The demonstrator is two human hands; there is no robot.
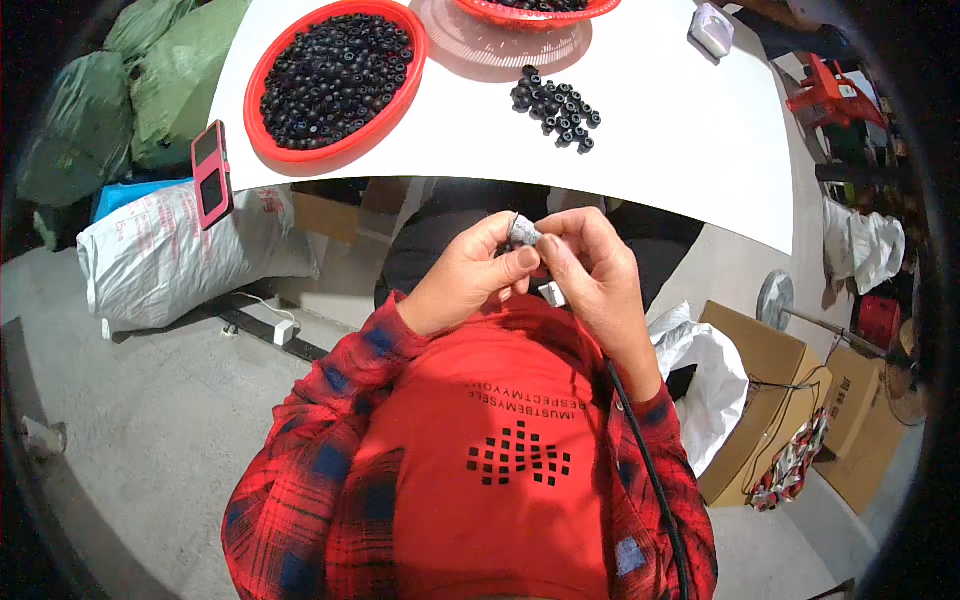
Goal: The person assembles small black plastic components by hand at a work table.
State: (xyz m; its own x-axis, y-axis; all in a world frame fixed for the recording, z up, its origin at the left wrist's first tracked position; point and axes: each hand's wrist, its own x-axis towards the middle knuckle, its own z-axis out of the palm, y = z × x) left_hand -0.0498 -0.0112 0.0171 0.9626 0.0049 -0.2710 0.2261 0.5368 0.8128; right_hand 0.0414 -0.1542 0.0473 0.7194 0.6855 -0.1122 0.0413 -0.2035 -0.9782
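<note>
Both hands meet in front of my chest, just below the white table's near edge (640, 190). My left hand (470, 280) and my right hand (590, 275) pinch a small grey part (524, 233) together between thumbs and fingertips. A small white piece (552, 293) shows under my right hand. On the table, a loose pile of small black rings (555, 108) lies ahead of my hands. A red round basket (335, 80) full of the same black rings stands to the left of the pile.
A second red basket (540, 10) sits at the table's far edge, with a white device (711, 30) at the far right. A pink phone (212, 172) overhangs the left edge. Sacks (170, 250) lie left; cardboard boxes (770, 400) and a white bag lie right.
</note>
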